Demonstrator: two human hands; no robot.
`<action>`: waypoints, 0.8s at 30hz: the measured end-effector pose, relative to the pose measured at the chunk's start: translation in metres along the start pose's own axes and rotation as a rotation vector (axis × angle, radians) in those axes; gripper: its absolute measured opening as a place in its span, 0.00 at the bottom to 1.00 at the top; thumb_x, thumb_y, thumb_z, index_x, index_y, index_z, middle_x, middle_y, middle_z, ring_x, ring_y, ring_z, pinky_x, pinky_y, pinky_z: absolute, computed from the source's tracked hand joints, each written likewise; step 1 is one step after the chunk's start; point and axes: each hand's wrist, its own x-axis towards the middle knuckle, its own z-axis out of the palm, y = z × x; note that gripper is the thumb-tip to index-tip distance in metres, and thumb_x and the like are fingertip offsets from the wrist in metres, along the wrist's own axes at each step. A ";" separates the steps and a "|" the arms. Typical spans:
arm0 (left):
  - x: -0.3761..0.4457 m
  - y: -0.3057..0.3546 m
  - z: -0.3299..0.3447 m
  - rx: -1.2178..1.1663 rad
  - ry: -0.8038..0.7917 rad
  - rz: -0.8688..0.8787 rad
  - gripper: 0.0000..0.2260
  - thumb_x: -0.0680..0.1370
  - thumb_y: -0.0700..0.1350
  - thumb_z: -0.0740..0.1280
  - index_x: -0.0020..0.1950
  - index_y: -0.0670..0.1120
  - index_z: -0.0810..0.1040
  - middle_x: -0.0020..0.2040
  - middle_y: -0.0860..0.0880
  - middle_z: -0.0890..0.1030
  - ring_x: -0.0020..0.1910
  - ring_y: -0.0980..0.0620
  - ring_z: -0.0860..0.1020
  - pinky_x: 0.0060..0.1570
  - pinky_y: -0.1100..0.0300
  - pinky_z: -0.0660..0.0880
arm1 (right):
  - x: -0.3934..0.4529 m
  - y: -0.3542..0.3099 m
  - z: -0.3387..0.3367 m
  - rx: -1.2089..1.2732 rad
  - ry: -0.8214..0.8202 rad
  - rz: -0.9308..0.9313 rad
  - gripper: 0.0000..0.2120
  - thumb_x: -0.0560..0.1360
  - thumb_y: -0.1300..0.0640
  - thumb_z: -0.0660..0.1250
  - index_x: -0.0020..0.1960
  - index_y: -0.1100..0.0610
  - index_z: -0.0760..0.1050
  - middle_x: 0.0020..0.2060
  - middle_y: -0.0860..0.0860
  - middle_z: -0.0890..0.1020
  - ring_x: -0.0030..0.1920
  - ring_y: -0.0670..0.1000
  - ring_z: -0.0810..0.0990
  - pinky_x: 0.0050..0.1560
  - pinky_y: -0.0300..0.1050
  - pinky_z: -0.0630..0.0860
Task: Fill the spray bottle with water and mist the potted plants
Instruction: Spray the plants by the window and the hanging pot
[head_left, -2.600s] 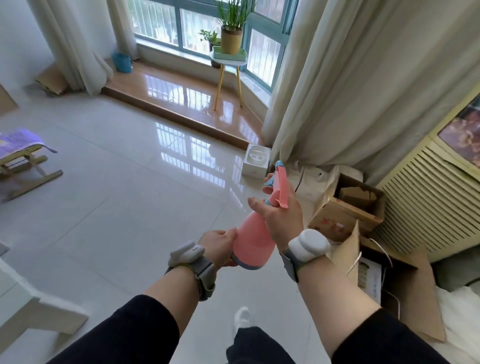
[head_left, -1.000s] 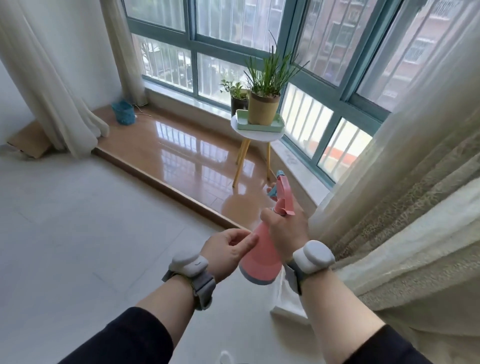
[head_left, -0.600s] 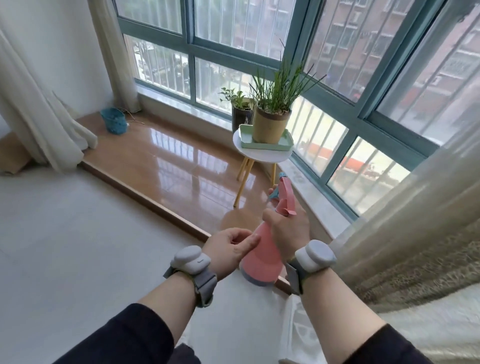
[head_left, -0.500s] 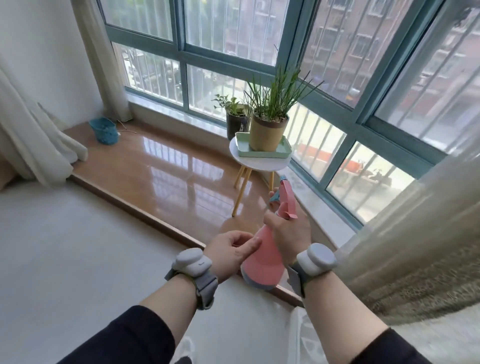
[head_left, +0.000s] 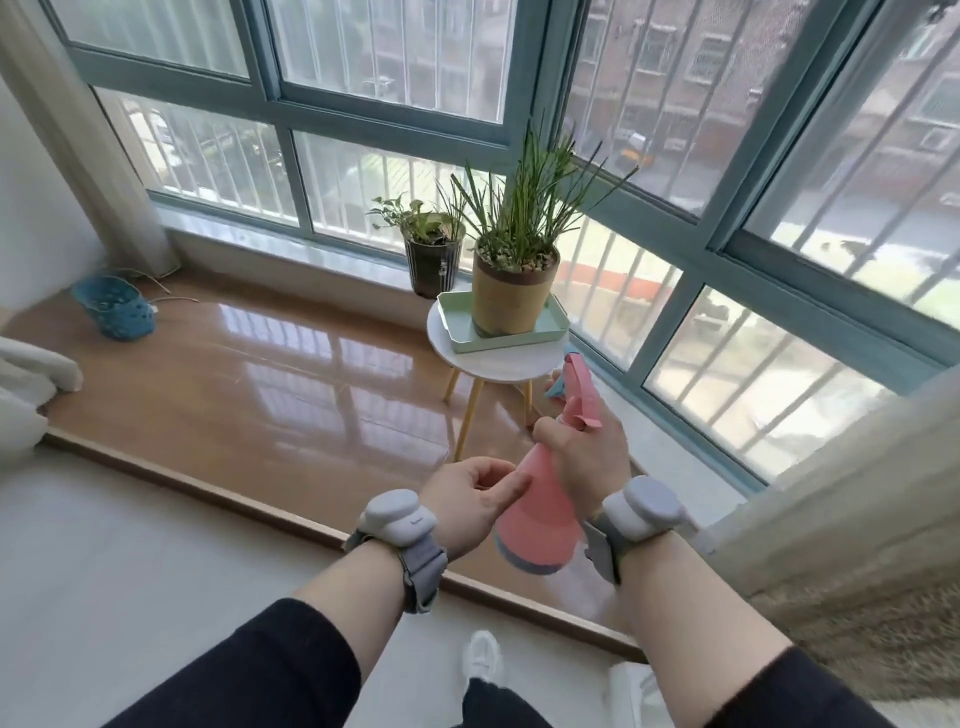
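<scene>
**Plants brought within reach, bottle raised but not yet fired**

Head view: Compared with the earlier frames, the window bay has been closed in on; the cardboard boxes seen at first are gone from view and the two potted plants now fill the middle of the frame. The pink spray bottle (head_left: 540, 512) is carried in front of the body, tilted with its nozzle toward the window. The right hand (head_left: 587, 457) is wrapped round the bottle's neck, fingers curled near the trigger; the left hand (head_left: 470, 501) is loosely curled, its fingertips touching the bottle's side without gripping it. Whether water is inside cannot be told. Filling is judged done, and misting seems the step about to begin.

The tan pot of grass-like leaves (head_left: 514, 296) stands on a green tray (head_left: 556, 325) on the small round bench (head_left: 493, 358); the dark pot (head_left: 434, 260) sits behind it on the sill. A blue basket (head_left: 115, 307) lies well apart on the raised wooden floor (head_left: 260, 405). A curtain (head_left: 857, 519) hangs at the right, near the bottle. Nothing stands between nozzle and plants.
</scene>
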 end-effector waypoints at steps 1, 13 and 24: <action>0.017 0.002 -0.001 0.017 0.000 -0.001 0.14 0.75 0.53 0.69 0.55 0.46 0.83 0.48 0.49 0.84 0.44 0.56 0.79 0.47 0.65 0.74 | 0.017 0.000 0.006 0.004 0.006 0.010 0.09 0.55 0.57 0.60 0.35 0.50 0.71 0.27 0.43 0.72 0.30 0.38 0.71 0.30 0.25 0.65; 0.198 0.050 0.015 0.138 0.055 -0.075 0.13 0.77 0.54 0.66 0.56 0.49 0.81 0.49 0.53 0.82 0.52 0.54 0.79 0.51 0.64 0.72 | 0.220 0.006 0.036 -0.001 -0.072 0.165 0.13 0.63 0.62 0.67 0.48 0.61 0.78 0.36 0.51 0.75 0.36 0.49 0.71 0.35 0.41 0.67; 0.321 0.066 0.025 0.296 0.015 -0.157 0.16 0.77 0.58 0.64 0.58 0.52 0.80 0.53 0.54 0.83 0.52 0.54 0.80 0.44 0.65 0.69 | 0.357 0.024 0.060 -0.139 -0.223 0.286 0.21 0.57 0.56 0.64 0.47 0.64 0.78 0.37 0.52 0.77 0.38 0.52 0.72 0.41 0.51 0.72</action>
